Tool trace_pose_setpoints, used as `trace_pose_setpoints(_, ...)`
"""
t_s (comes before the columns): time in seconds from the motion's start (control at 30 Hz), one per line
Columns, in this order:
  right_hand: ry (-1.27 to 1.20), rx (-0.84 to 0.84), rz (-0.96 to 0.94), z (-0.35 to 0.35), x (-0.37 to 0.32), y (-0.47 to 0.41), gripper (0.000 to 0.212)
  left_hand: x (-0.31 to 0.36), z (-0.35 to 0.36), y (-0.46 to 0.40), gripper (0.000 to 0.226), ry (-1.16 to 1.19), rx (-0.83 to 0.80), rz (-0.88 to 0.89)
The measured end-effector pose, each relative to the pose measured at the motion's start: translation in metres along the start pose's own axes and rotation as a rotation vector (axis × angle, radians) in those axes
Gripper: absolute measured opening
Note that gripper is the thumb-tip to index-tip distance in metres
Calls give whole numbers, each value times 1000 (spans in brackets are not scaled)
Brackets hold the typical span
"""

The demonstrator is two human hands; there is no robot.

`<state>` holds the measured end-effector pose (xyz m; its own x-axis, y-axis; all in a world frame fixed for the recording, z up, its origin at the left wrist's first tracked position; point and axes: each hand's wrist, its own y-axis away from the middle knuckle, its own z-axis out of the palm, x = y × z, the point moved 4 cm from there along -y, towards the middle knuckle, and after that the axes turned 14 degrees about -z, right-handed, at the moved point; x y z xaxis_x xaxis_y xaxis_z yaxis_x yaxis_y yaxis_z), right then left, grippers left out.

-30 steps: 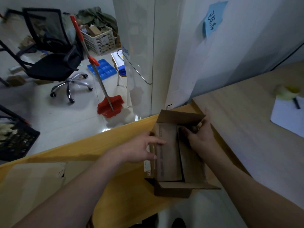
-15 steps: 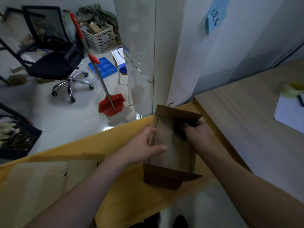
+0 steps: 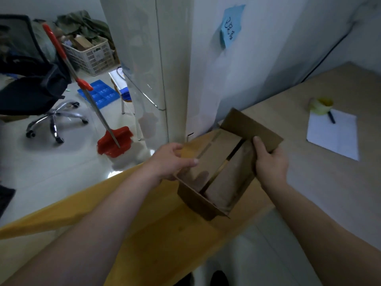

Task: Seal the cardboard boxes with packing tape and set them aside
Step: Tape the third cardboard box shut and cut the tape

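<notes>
A small brown cardboard box [image 3: 222, 168] is held tilted above the corner where the yellow table meets the wooden desk. Its two long flaps lie nearly folded in and its two end flaps stand out. My left hand [image 3: 173, 159] grips the box's left side, thumb over the left flap. My right hand [image 3: 270, 162] grips the right side, thumb pressing on the far end flap. A roll of yellowish packing tape [image 3: 319, 105] sits on the desk at the far right, away from both hands.
A white sheet of paper [image 3: 334, 135] with a dark pen [image 3: 331, 117] lies on the wooden desk [image 3: 309, 182]. The yellow table [image 3: 154, 230] runs to the left. On the floor beyond stand a red broom [image 3: 114, 143], an office chair [image 3: 31, 87] and a white crate [image 3: 92, 56].
The box has been lifted and turned clockwise toward the right. My right hand moved from inside the flaps to the box's right side. The view panned right.
</notes>
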<state>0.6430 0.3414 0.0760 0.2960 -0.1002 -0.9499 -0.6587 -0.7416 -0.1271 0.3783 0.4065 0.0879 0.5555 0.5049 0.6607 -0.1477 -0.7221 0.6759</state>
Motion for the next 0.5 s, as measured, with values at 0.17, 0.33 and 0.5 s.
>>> trace_pose_setpoints(0.17, 42, 237, 5, -84, 10, -16, 21, 57, 60, -4, 47, 159, -204, 37)
trace_pose_setpoints(0.33, 45, 454, 67, -161, 26, -22, 18, 125, 156, 0, 42, -258, 113, 442)
trace_pose_setpoints(0.5, 7, 576, 117, -238, 55, -34, 13, 163, 253, 4, 38, -797, 248, 678)
